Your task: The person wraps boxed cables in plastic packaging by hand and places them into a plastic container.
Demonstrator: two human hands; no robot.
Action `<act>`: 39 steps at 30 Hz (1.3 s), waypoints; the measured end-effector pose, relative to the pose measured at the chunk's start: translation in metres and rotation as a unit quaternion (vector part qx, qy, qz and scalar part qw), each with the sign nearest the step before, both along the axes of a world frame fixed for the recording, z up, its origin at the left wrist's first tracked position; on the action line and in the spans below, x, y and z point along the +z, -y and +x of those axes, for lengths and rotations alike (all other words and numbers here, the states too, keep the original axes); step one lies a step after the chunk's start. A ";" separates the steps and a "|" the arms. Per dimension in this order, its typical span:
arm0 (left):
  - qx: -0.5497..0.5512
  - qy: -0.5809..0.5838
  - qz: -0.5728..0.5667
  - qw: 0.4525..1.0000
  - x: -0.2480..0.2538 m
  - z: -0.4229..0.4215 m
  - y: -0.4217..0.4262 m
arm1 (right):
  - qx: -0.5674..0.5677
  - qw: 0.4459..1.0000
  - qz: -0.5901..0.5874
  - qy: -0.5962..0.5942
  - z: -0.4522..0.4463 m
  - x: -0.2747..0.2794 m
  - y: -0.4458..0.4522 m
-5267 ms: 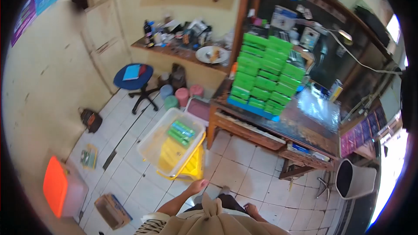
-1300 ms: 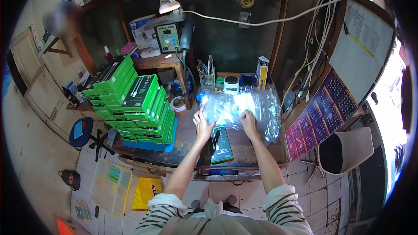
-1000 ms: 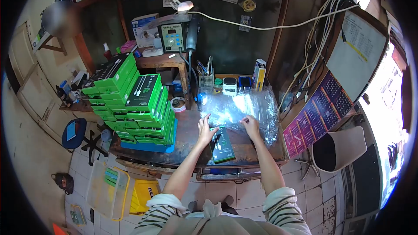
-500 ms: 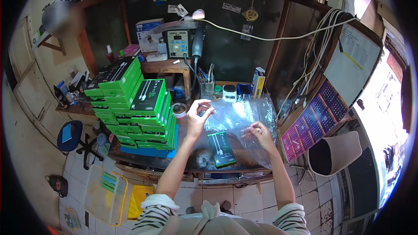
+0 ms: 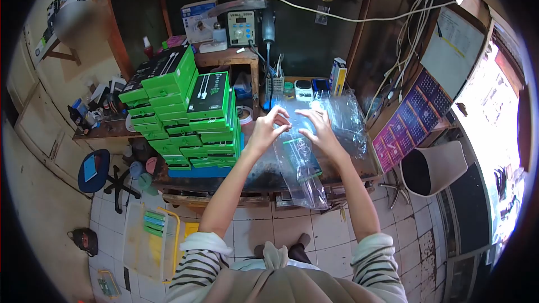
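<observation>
A clear plastic bag (image 5: 310, 191) hangs between my hands over the near edge of the workbench. My left hand (image 5: 270, 129) has its thumb and fingers curled at the bag's upper end. Facing it, my right hand (image 5: 320, 130) bends its fingers around the other side of that end; the thin film is hard to trace at the fingertips. Beneath the film lies a flat black-and-green cable box (image 5: 303, 160), partly veiled by the plastic. More clear plastic bags (image 5: 348, 126) lie to the right of my right hand.
Stacked green-and-black boxes (image 5: 185, 118) stand at left on a blue mat. Behind are a soldering station (image 5: 241, 28), a pen basket (image 5: 274, 85) and a yellow-white box (image 5: 337, 77). A calendar (image 5: 412, 120) leans at right; a plastic bin (image 5: 147, 241) is on the floor.
The clear bag has come left with my right hand and now covers the cable box. My hands have drawn close together, and the view has shifted.
</observation>
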State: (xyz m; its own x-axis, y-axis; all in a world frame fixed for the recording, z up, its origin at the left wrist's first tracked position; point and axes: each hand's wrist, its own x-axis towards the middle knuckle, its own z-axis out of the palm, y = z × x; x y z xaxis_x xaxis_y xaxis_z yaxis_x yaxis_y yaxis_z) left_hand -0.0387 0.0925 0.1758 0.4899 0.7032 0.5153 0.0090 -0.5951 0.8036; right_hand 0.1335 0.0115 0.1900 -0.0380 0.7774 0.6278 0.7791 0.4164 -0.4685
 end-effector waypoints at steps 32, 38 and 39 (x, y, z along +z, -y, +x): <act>0.111 -0.148 0.137 0.973 -0.060 -0.033 0.011 | -0.183 0.942 -0.269 -0.084 -0.003 -0.144 0.019; 0.130 -0.139 0.143 0.971 -0.046 -0.027 0.008 | -0.138 0.965 -0.156 -0.158 0.041 -0.088 0.011; 0.132 -0.134 0.140 0.972 -0.044 -0.023 0.008 | -0.140 0.964 -0.151 -0.165 0.045 -0.074 0.009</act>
State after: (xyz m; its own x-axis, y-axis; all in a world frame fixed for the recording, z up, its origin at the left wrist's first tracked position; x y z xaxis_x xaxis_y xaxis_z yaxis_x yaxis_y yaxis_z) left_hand -0.0620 0.0847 0.1315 0.4548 0.6731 0.5831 0.3779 -0.7388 0.5580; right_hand 0.1788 0.0029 0.1164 0.3636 0.8776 0.3125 0.6287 0.0164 -0.7775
